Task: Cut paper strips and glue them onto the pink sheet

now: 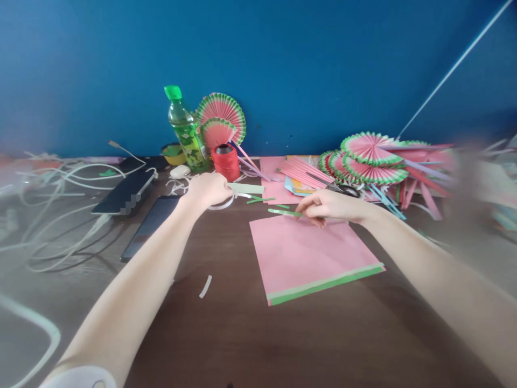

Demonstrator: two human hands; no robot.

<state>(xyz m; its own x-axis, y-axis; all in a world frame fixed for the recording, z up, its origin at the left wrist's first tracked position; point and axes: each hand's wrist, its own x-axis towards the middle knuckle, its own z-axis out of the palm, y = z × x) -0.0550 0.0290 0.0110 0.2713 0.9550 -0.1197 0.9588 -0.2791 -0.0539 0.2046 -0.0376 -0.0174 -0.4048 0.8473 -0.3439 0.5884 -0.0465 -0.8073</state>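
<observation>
My left hand (212, 189) is closed at the middle of the table, left of the pink paper. Beside its fingers are a pale green paper strip (252, 189) and a white ring (224, 205), perhaps a tape roll; its grip is partly hidden. Over the back edge of a pink sheet (307, 250), my right hand (323, 206) has its fingers closed at the end of a thin green paper strip (284, 212). Pale and dark green bands run along the sheet's near edge. Several narrow green scraps (259, 200) lie between the hands.
Pleated pink-and-green paper fans (374, 148) are piled at the back right, near black scissors (348, 190). Behind my left hand stand a red spool (226, 163) and a green-capped bottle (188, 134). Phones (125, 188) and white cables (76, 178) lie at left.
</observation>
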